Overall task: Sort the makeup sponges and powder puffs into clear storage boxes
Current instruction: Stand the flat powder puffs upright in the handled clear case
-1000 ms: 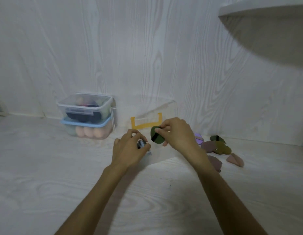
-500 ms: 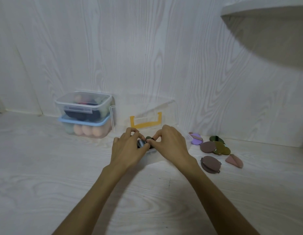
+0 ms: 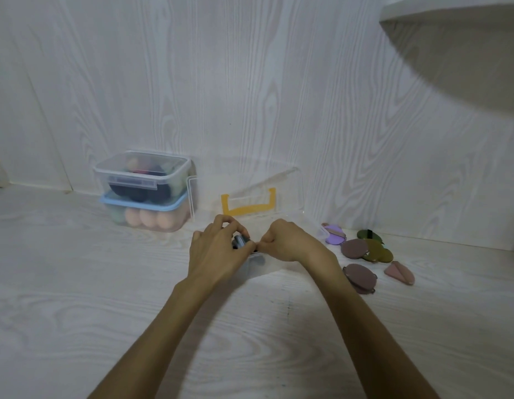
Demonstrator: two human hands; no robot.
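An open clear storage box [image 3: 257,266] stands on the white wood-grain surface, its lid with a yellow handle [image 3: 248,203] leaning up behind it. My left hand [image 3: 218,250] is curled around a stack of dark powder puffs [image 3: 241,241] standing on edge inside the box. My right hand [image 3: 290,243] is pinched against that stack from the right; the green puff it carried is hidden under its fingers. Loose puffs lie to the right: purple [image 3: 333,237], brown [image 3: 354,248], olive [image 3: 376,251], dark green [image 3: 368,234], another brown [image 3: 361,276] and a pink drop-shaped one [image 3: 400,272].
Two closed boxes are stacked against the wall at the left: a clear one [image 3: 143,175] with dark and coloured sponges on a blue-lidded one [image 3: 146,218] with peach sponges. A white shelf [image 3: 451,38] juts out at the upper right.
My right hand brought the green puff down from in front of the lid and pressed it against the dark stack in the box. My left hand stayed on the stack.
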